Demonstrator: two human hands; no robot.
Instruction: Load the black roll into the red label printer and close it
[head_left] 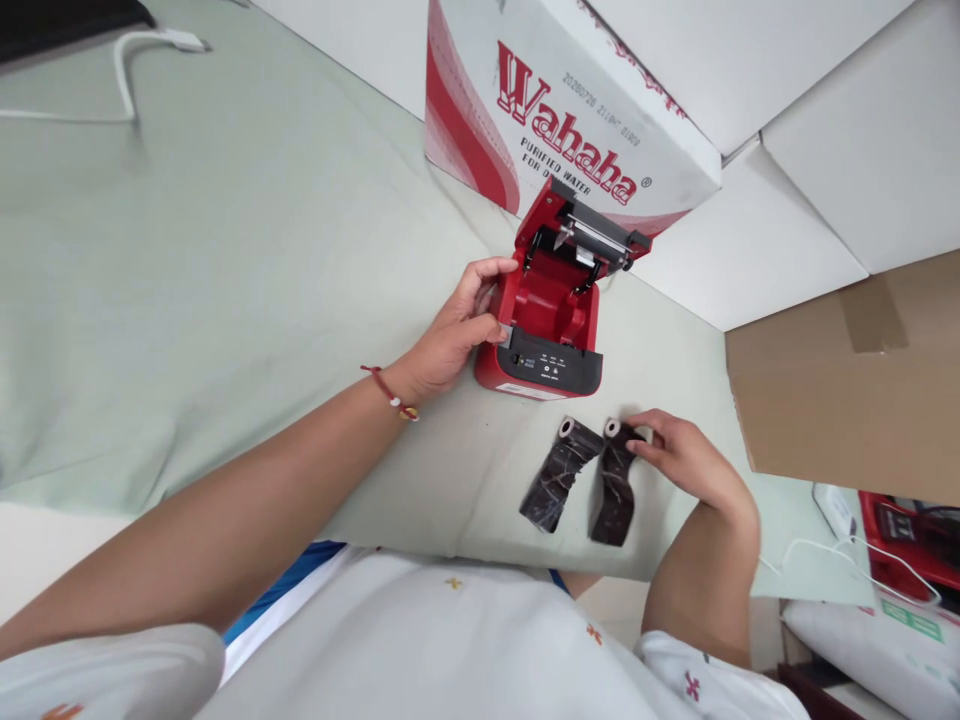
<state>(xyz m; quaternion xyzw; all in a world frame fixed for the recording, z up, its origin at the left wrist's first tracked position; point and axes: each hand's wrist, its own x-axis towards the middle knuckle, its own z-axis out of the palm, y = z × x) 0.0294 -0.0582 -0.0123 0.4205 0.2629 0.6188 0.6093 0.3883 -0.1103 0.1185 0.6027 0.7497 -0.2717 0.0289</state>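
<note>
A small red label printer [540, 372] with a black front panel stands with its lid [581, 235] raised, so its red inner bay shows. My left hand [459, 330] grips the printer's left side, the thumb on the front corner and the fingers along the side wall. Below the printer lie two small dark rolls with white cores and partly unrolled tails. The left roll [559, 475] rests on the cloth. At the right roll [616, 480], my right hand [671, 450] pinches the core end between thumb and fingers.
Behind the printer stands a white and red water carton [472, 110] against white boxes [855, 150]. A brown cardboard box [832, 390] is on the right. A white cable [120, 80] lies at upper left on the pale green cloth [225, 250]. A red object [907, 540] sits far right.
</note>
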